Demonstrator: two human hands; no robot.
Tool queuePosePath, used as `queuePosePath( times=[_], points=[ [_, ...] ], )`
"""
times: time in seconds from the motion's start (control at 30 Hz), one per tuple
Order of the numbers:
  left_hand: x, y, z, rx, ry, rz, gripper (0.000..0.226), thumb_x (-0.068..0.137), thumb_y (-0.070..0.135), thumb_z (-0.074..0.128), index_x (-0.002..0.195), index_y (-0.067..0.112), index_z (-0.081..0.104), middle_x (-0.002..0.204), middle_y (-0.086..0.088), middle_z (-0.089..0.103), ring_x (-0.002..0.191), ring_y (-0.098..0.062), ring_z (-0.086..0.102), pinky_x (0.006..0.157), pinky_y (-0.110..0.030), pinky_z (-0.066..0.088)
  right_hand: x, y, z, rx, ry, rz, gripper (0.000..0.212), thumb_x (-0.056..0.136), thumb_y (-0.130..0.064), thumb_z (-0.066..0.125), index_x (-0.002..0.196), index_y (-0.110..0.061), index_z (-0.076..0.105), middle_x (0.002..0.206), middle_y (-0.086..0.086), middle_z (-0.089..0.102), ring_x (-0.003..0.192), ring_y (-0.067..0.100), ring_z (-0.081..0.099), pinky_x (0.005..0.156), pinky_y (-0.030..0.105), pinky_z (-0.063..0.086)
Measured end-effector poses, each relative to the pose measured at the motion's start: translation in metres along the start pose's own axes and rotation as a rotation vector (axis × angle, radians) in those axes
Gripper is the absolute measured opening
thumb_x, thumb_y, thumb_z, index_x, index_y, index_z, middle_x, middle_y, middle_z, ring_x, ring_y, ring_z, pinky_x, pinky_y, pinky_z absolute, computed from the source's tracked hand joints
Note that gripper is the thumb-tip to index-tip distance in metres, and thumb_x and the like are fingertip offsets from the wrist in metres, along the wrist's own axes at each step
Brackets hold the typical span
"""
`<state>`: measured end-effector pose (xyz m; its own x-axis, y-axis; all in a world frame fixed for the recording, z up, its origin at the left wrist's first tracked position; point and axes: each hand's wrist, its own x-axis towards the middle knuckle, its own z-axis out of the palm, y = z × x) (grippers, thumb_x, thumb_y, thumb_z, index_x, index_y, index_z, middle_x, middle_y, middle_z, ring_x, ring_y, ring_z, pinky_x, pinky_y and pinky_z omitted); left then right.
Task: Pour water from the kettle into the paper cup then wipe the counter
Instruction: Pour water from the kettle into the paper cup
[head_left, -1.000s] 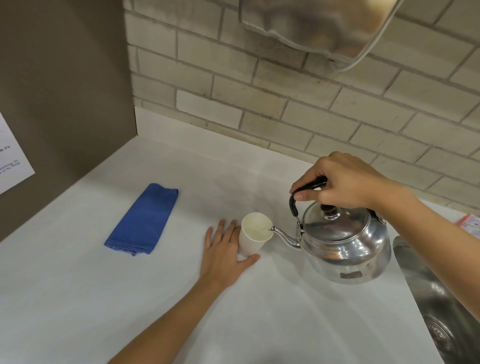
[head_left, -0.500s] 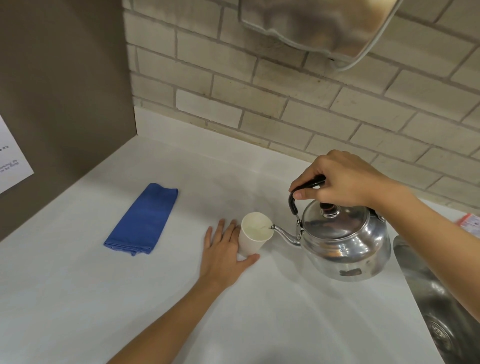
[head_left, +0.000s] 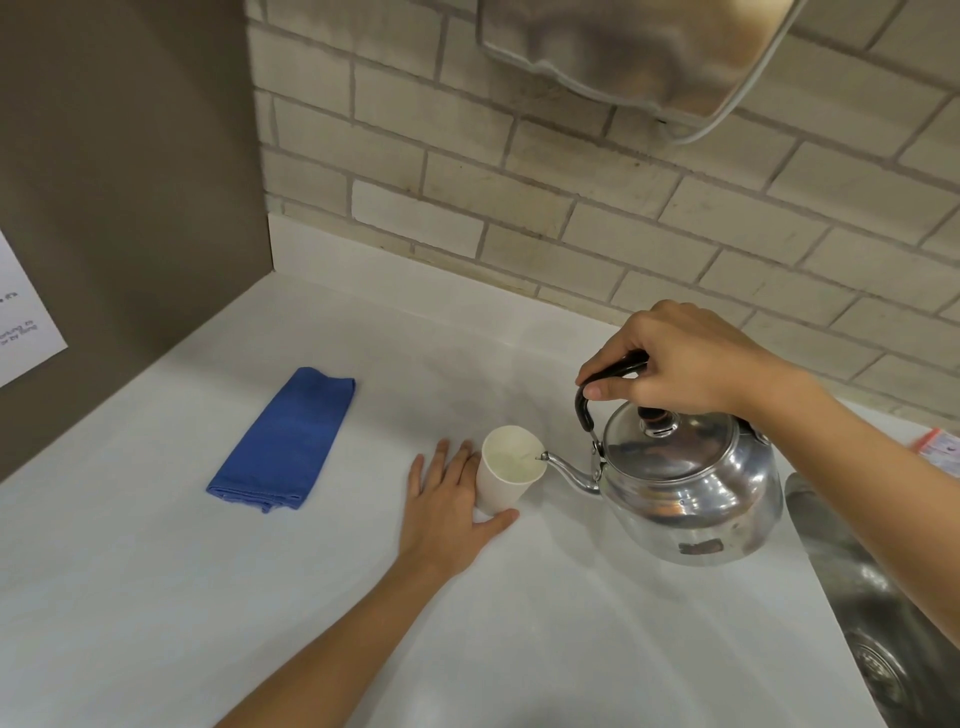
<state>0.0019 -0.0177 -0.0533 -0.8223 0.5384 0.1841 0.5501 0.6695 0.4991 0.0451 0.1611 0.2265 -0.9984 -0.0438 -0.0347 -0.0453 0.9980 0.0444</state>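
Observation:
A white paper cup (head_left: 506, 475) stands upright on the white counter (head_left: 156, 597). My left hand (head_left: 447, 506) lies flat on the counter against the cup's left side, thumb curled round its base. A shiny metal kettle (head_left: 691, 493) hangs just right of the cup, tilted left, its spout tip over the cup's rim. My right hand (head_left: 675, 364) is closed on the kettle's black handle. Water shows inside the cup. A folded blue cloth (head_left: 285, 439) lies on the counter to the left, apart from both hands.
A steel sink (head_left: 883, 623) opens at the right edge, under my right forearm. A brick wall runs along the back, a brown panel with a paper notice (head_left: 21, 317) stands on the left. A metal fixture (head_left: 623, 47) hangs overhead. An orange packet (head_left: 940, 444) lies far right.
The kettle has risen slightly and stays tilted with its spout at the cup's rim. My left hand, the cup and the cloth have not moved.

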Motion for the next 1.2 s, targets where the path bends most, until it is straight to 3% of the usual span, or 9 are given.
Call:
queuePosePath(
  times=[0.67, 1.07, 1.2],
  points=[
    [0.0003, -0.0003, 0.0002, -0.006, -0.005, 0.002, 0.091, 0.081, 0.077, 0.041, 0.151, 0.02, 0.025, 0.161, 0.007, 0.024, 0.152, -0.018, 0.005, 0.123, -0.044, 0.0, 0.0006, -0.002, -0.0025, -0.006, -0.009, -0.021, 0.017, 0.08, -0.052, 0.071, 0.096, -0.049, 0.075, 0.061, -0.037, 0.051, 0.064, -0.004, 0.055, 0.053, 0.02, 0.033],
    [0.0004, -0.0018, 0.0025, 0.008, 0.0, 0.001, 0.093, 0.08, 0.079, 0.038, 0.151, 0.021, 0.024, 0.161, 0.007, 0.024, 0.152, -0.018, 0.004, 0.123, -0.044, 0.0, 0.0025, -0.0014, -0.0035, -0.006, -0.022, -0.004, 0.018, 0.079, -0.053, 0.071, 0.096, -0.048, 0.075, 0.069, -0.031, 0.058, 0.068, 0.0, 0.057, 0.055, 0.024, 0.036],
    [0.0002, -0.0015, 0.0023, 0.009, -0.001, -0.002, 0.093, 0.08, 0.079, 0.038, 0.151, 0.021, 0.024, 0.161, 0.008, 0.024, 0.152, -0.017, 0.004, 0.123, -0.043, -0.001, 0.0025, -0.0025, -0.0036, -0.006, -0.027, -0.001, 0.019, 0.079, -0.054, 0.071, 0.096, -0.048, 0.075, 0.085, -0.023, 0.07, 0.073, 0.005, 0.06, 0.057, 0.025, 0.04]
  ],
)
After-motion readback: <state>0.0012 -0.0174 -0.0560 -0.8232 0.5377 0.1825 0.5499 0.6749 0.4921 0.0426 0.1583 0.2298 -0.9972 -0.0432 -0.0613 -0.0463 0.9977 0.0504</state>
